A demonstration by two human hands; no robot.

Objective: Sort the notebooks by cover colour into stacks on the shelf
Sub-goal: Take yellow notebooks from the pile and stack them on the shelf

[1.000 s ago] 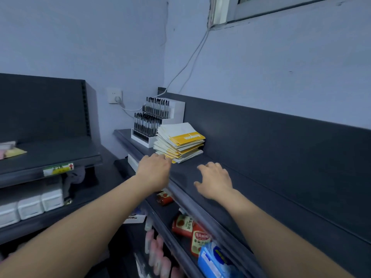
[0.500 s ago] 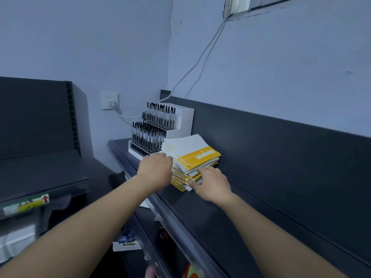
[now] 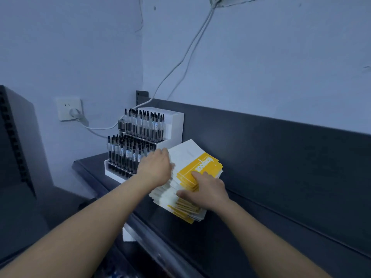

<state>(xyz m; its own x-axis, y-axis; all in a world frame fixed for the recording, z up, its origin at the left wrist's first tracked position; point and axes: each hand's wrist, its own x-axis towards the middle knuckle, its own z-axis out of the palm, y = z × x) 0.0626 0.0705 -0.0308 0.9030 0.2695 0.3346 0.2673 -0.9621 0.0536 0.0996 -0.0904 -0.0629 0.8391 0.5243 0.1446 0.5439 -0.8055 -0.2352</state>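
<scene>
Left hand (image 3: 155,168) has reached notebook stack (image 3: 188,155), clasping its side; right hand (image 3: 206,190) pinches front.

I see two pale blue-grey painted walls (image 3: 70,47) meeting in a corner just behind the far end of the long dark grey metal shelf (image 3: 200,237). A dark grey back panel (image 3: 281,157) rises from the shelf along the right-hand wall, with a perforated dark metal upright (image 3: 141,96) at its far end. On the left-hand wall sits a white square wall socket (image 3: 69,109) with a white plug in it. Thin white cables (image 3: 186,53) climb the right-hand wall to a pale window frame (image 3: 230,0), barely in view at the top edge. A second dark shelving unit (image 3: 18,157) stands at the left. The light is dim and bluish.
</scene>
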